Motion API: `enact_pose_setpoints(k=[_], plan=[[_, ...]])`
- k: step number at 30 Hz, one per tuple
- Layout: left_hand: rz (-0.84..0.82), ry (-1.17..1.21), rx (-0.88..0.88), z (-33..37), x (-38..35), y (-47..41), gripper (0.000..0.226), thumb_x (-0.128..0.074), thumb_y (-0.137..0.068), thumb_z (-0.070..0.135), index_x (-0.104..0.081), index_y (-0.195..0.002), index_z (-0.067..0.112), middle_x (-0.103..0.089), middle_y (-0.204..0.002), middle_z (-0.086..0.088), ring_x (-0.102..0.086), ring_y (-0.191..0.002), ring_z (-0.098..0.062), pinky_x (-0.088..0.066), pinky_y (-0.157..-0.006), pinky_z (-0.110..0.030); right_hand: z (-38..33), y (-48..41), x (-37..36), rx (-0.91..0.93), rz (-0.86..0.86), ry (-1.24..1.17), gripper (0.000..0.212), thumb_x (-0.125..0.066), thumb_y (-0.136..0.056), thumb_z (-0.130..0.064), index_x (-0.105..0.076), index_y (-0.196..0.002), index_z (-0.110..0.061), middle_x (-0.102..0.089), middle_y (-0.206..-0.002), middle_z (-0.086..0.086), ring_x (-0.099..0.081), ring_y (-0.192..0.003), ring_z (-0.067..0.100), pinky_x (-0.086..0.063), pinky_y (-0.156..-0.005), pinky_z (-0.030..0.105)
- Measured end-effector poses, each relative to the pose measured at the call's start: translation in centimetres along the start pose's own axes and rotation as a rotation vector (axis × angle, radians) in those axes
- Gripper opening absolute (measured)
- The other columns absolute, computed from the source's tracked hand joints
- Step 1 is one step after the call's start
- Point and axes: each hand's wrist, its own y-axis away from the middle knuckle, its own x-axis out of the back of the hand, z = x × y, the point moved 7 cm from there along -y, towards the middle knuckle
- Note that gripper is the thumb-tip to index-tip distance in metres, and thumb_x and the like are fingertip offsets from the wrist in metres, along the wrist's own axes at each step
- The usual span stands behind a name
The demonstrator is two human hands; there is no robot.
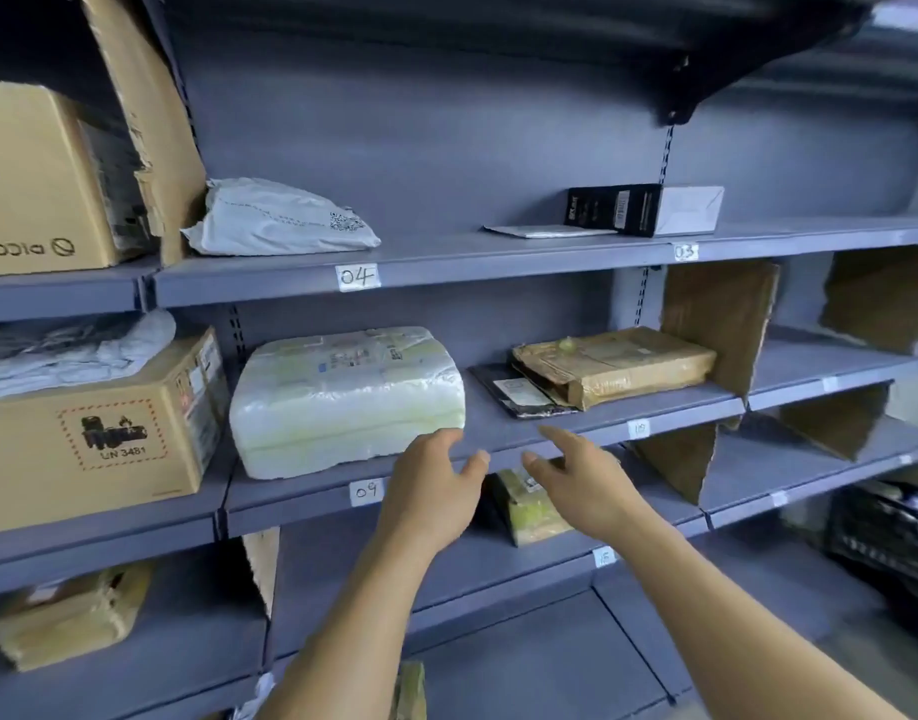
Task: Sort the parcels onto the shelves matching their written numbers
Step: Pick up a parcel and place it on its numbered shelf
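Note:
A bulky white plastic-wrapped parcel (pixel 345 397) lies on the shelf labelled 09 (pixel 366 492). My left hand (pixel 431 485) hovers empty, fingers relaxed, just right of its front corner. My right hand (pixel 584 478) is also empty and open before the shelf edge. To the right, a brown taped parcel (pixel 615 363) rests on a dark flat packet (pixel 514 394), above label 10 (pixel 639 429). A grey poly bag (pixel 277 218) sits over label 04 (pixel 358 277). A black-and-white box (pixel 646 207) and a flat envelope (pixel 545 231) sit over label 03 (pixel 685 252).
Cardboard boxes (pixel 90 428) fill the left bay. Cardboard dividers (pixel 716 324) stand between sections. A small brown parcel (pixel 527 504) lies on the shelf below, behind my hands, and another (pixel 67 613) at lower left. A black crate (pixel 888 527) is at the right.

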Motion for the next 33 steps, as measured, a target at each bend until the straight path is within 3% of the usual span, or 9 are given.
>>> enact_pose_setpoints(k=[2,4,9,12,16,21,33], plan=[[-0.058,0.035,0.011,0.9,-3.1,0.8,0.047,-0.054,-0.099,0.04,-0.051,-0.142,0.023,-0.05,-0.146,0.005,-0.047,-0.132,-0.016,-0.036,-0.097,-0.024,3.1,1.3,1.3,-0.048,0.021,-0.012,0.06,-0.051,-0.101,-0.044,-0.037,-0.154,-0.02,-0.046,-0.153,0.003,-0.048,-0.135,0.023,-0.04,-0.101,0.031],[-0.107,0.05,0.012,2.2,-6.5,1.3,0.044,-0.055,-0.099,0.039,-0.054,-0.14,0.023,-0.054,-0.142,0.005,-0.051,-0.127,-0.015,-0.035,-0.089,-0.02,6.4,2.5,3.0,-0.102,0.056,-0.013,0.059,-0.052,-0.101,-0.044,-0.038,-0.153,-0.021,-0.049,-0.15,0.001,-0.051,-0.13,0.024,-0.04,-0.092,0.029],[-0.244,0.086,-0.022,6.9,-16.0,2.4,0.042,-0.057,-0.098,0.036,-0.057,-0.137,0.021,-0.058,-0.138,0.004,-0.053,-0.126,-0.016,-0.034,-0.086,-0.017,14.8,5.4,7.9,-0.25,0.125,-0.039,0.06,-0.052,-0.101,-0.044,-0.037,-0.154,-0.02,-0.049,-0.15,0.005,-0.049,-0.133,0.024,-0.041,-0.099,0.031],[-0.322,0.112,-0.026,10.0,-21.5,2.7,0.045,-0.057,-0.098,0.038,-0.054,-0.14,0.022,-0.054,-0.143,0.007,-0.051,-0.129,-0.013,-0.033,-0.088,-0.015,20.3,6.8,11.4,-0.348,0.173,-0.067,0.057,-0.053,-0.101,-0.043,-0.038,-0.152,-0.022,-0.055,-0.142,0.005,-0.054,-0.125,0.024,-0.042,-0.083,0.028],[-0.411,0.127,-0.054,14.3,-27.9,3.1,0.045,-0.056,-0.098,0.037,-0.053,-0.14,0.021,-0.054,-0.144,0.005,-0.049,-0.132,-0.014,-0.039,-0.102,-0.025,27.0,8.5,15.6,-0.419,0.225,-0.034,0.059,-0.055,-0.099,-0.045,-0.041,-0.151,-0.021,-0.052,-0.147,0.001,-0.05,-0.132,0.021,-0.04,-0.092,0.026],[-0.511,0.121,-0.094,19.6,-35.3,4.2,0.045,-0.058,-0.098,0.036,-0.054,-0.14,0.021,-0.056,-0.142,0.003,-0.051,-0.13,-0.016,-0.04,-0.1,-0.025,33.8,11.3,20.2,-0.513,0.26,0.0,0.063,-0.053,-0.1,-0.045,-0.035,-0.155,-0.018,-0.041,-0.156,0.0,-0.04,-0.142,0.02,-0.034,-0.11,0.029],[-0.764,0.073,-0.258,29.2,-51.5,5.6,0.046,-0.058,-0.096,0.037,-0.054,-0.139,0.023,-0.054,-0.142,0.005,-0.048,-0.131,-0.014,-0.04,-0.103,-0.026,47.8,17.9,27.9,-0.764,0.402,0.033,0.061,-0.055,-0.1,-0.043,-0.037,-0.153,-0.017,-0.04,-0.157,0.001,-0.035,-0.145,0.018,-0.029,-0.112,0.025]])
